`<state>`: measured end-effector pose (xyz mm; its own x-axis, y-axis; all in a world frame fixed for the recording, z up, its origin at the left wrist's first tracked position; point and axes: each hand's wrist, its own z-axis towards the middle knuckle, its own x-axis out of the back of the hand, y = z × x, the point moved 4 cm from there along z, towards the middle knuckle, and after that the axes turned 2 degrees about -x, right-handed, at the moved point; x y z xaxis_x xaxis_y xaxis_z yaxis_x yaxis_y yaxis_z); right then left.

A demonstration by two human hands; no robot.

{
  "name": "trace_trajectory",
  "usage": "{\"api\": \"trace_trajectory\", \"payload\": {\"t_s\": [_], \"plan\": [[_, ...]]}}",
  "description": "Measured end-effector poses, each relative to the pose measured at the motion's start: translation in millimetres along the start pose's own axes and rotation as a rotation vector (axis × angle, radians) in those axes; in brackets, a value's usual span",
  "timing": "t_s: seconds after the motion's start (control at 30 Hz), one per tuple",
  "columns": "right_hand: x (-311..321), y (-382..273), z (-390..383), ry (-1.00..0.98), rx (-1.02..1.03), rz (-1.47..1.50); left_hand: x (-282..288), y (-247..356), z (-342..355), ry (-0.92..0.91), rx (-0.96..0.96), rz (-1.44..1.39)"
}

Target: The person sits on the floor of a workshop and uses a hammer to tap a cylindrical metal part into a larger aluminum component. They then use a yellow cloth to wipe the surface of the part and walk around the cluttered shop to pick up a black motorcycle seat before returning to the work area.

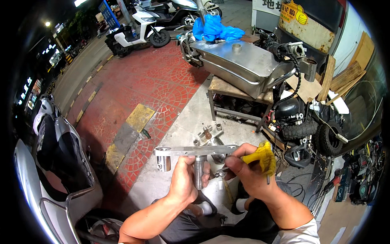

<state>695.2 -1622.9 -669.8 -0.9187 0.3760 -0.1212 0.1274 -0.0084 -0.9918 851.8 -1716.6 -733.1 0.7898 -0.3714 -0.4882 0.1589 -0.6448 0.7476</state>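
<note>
A flat silver metal bar with a round hole at each end, which looks like a fork clamp (185,151), is held level in front of me. From its underside a thick ridged metal stem (199,173) points down, and my left hand (183,179) is wrapped round it. My right hand (254,177) is closed at the bar's right end, gripping a yellow tool (266,156) with short metal rods sticking out; its exact kind is unclear. Below the bar's left end a metal cylinder (163,162) stands on the floor. Several metal tubes (211,134) lie just beyond the bar.
A metal frame with a large box-like body (239,61) rests on a low wooden-topped stand (217,85) ahead. Scooters (140,28) are parked at the far left, another scooter (61,158) close on my left. Tyres (329,140), boards and loose parts crowd the right.
</note>
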Motion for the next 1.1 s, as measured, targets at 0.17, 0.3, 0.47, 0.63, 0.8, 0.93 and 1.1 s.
{"api": "trace_trajectory", "payload": {"t_s": [0.17, 0.3, 0.47, 0.63, 0.8, 0.93, 1.1], "plan": [[-5.3, -4.7, 1.0, -0.051, 0.200, -0.015, -7.1, 1.6, -2.6, 0.002, -0.020, -0.040], [-5.8, -4.3, -1.7, -0.082, 0.119, 0.029, -11.6, 1.3, -5.6, 0.015, -0.026, -0.090], [-10.6, -0.5, -4.7, -0.094, 0.023, 0.297, -14.7, 3.7, -6.5, -0.025, -0.052, -0.101], [-18.2, 8.8, -3.2, -0.076, 0.031, 0.199, -14.4, -1.2, -10.3, 0.012, -0.023, -0.062], [-26.6, 17.4, -5.1, -0.060, 0.031, 0.252, -11.9, -1.6, -8.1, -0.077, -0.133, -0.084], [-29.0, 15.2, -1.6, -0.056, 0.060, 0.252, -8.7, -2.1, -7.1, -0.099, -0.160, -0.029], [-23.6, 3.1, 2.1, -0.063, -0.008, 0.098, -8.6, -2.0, -8.6, -0.061, -0.198, -0.027]]}}
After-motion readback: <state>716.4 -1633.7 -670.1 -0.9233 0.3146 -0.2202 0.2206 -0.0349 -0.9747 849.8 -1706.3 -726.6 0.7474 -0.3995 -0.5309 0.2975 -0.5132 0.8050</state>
